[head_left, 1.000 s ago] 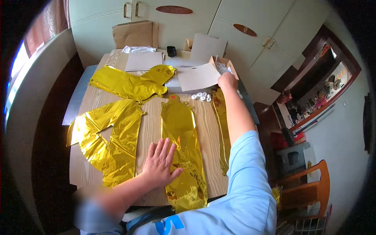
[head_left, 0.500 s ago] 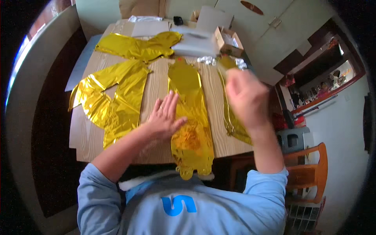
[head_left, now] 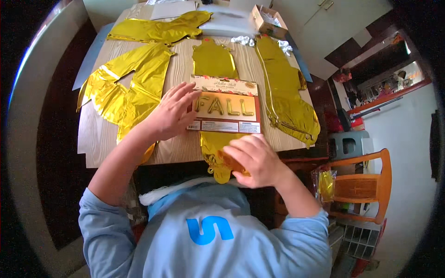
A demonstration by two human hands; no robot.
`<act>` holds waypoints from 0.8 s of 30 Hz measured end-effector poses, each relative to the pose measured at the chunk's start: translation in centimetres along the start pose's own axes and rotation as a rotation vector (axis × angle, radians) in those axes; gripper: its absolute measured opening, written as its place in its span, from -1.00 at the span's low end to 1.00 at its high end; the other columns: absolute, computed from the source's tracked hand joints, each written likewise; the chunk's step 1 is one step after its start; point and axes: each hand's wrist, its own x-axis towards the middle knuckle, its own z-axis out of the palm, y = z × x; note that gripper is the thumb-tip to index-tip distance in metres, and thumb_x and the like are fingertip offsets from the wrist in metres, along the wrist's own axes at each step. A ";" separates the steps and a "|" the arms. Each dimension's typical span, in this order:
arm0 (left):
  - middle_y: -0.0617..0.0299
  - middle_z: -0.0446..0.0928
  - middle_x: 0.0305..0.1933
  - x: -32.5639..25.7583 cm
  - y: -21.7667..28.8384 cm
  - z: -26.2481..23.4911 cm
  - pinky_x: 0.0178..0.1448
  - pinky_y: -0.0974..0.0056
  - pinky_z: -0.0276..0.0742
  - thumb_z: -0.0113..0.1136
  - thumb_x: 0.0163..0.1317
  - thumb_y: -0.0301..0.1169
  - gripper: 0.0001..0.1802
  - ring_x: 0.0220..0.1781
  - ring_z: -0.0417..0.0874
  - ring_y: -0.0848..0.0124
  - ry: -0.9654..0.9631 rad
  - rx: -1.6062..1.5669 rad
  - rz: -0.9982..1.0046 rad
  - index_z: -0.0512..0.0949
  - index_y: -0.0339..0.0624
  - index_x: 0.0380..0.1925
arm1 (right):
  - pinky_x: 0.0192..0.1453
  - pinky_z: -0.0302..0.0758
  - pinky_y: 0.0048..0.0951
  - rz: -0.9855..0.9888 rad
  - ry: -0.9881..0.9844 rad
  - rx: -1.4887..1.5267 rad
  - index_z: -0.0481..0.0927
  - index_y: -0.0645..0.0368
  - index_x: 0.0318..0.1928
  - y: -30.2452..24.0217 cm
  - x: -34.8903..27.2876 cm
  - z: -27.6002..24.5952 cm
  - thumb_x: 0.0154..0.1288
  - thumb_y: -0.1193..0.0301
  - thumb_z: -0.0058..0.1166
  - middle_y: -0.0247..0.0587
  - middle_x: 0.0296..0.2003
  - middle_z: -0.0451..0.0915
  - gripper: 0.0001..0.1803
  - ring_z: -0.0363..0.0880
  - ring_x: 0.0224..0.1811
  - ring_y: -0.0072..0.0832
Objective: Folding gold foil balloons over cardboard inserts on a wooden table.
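I take the package card [head_left: 225, 111] as my marker: it lies on the middle foil balloon [head_left: 214, 60], on the table [head_left: 99, 139]. Left of it lies a crumpled balloon [head_left: 127, 88], right a long balloon [head_left: 285, 92], behind it a small box [head_left: 268, 21].

Bright daylight glares off the gold foil balloons [head_left: 134, 88]; fisheye bends edges, dark vignette rims the frame.
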 end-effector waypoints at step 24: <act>-0.02 0.22 0.51 -6.9 8.6 1.6 0.62 -0.16 -0.01 0.33 -0.02 -0.30 -0.11 0.57 0.18 0.01 -0.207 0.130 0.095 0.30 -0.09 0.41 | 0.07 0.38 -0.28 0.020 0.328 -0.382 0.60 -0.07 0.16 0.8 -9.9 6.1 0.36 0.34 0.14 -0.28 0.19 0.52 -0.63 0.41 0.14 -0.35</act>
